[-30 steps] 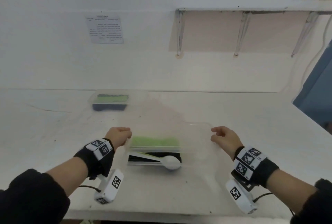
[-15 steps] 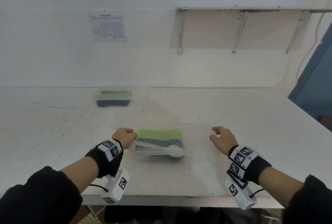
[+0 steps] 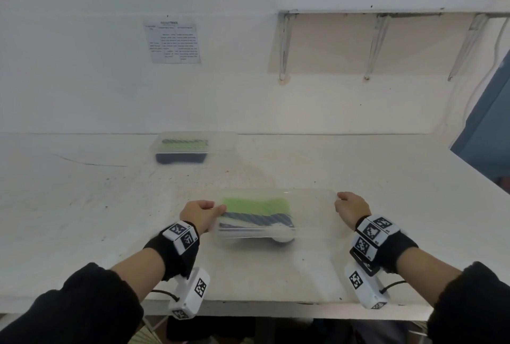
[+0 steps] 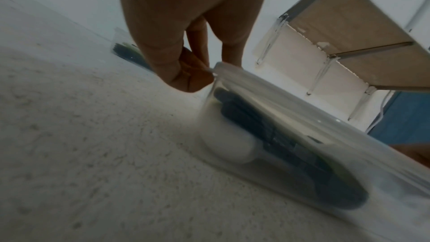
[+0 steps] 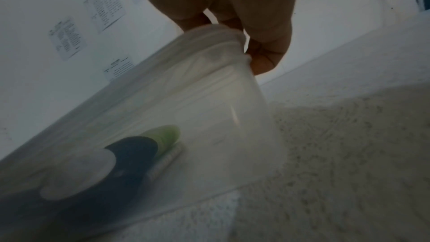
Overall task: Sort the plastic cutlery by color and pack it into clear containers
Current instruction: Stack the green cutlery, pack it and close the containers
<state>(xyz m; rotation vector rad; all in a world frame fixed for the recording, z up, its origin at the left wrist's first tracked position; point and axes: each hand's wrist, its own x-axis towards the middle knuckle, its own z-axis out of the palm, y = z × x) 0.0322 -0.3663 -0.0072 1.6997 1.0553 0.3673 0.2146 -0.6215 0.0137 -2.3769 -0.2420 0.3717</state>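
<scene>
Head view: wall notice, its print too blurred to read.

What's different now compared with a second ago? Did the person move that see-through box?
Both hands, left hand and right hand, kept their grip on the ends of the near clear container and carried it away from the table's near edge. The far container stayed by the wall.
</scene>
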